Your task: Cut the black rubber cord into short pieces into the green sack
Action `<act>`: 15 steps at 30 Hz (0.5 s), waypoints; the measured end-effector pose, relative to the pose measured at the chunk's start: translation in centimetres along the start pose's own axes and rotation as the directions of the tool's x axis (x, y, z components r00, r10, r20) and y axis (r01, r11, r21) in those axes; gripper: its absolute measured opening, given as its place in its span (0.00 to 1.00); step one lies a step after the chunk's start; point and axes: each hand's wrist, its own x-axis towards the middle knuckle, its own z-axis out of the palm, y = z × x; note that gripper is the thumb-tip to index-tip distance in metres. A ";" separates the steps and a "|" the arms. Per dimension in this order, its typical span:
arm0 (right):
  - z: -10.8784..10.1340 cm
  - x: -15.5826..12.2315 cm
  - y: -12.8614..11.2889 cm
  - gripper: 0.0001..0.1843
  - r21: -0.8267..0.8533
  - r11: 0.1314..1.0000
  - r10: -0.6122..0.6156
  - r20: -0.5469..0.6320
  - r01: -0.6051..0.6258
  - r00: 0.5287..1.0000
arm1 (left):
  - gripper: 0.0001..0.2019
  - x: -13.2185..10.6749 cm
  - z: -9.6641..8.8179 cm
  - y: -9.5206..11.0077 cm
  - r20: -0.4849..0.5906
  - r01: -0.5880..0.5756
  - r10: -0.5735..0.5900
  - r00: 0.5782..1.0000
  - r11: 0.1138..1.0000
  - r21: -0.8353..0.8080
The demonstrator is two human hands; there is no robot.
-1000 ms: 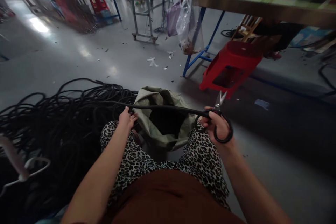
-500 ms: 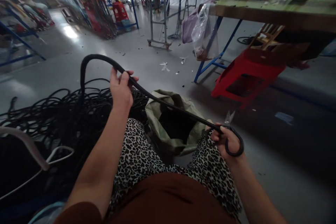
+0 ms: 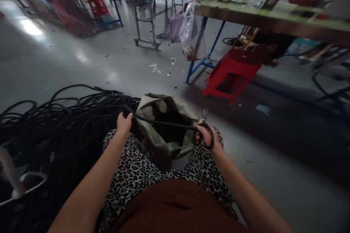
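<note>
A black cord (image 3: 169,124) stretches fairly straight between my hands, across the mouth of an olive-green sack (image 3: 146,127) standing between my knees. My left hand (image 3: 124,123) is closed on the cord at the sack's left, beside a heap of black cords (image 3: 79,107) on the floor. At the sack's right rim, my right hand (image 3: 207,136) grips the cord's other end together with scissors (image 3: 204,114), whose blades point up and away from me. A black loop curves around the back of that hand; I cannot tell whether it is cord or scissor handle. The sack's inside is dark.
A red plastic stool (image 3: 235,69) stands under a worktable (image 3: 246,16) at the right. Plastic bags (image 3: 188,32) hang from the table's corner. A wheeled metal rack (image 3: 144,22) is farther back. White scraps (image 3: 155,67) lie on the floor.
My left hand has come down with the cord, and the raised arch of cord beyond it is gone. The right hand still holds cord and scissors. The view has turned to the right.
</note>
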 end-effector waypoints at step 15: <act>3.5 1.2 2.7 0.13 -0.294 0.949 0.151 0.119 -0.110 0.981 | 0.21 -7.9 6.4 -2.1 0.941 -0.648 0.148 0.305 0.756 0.091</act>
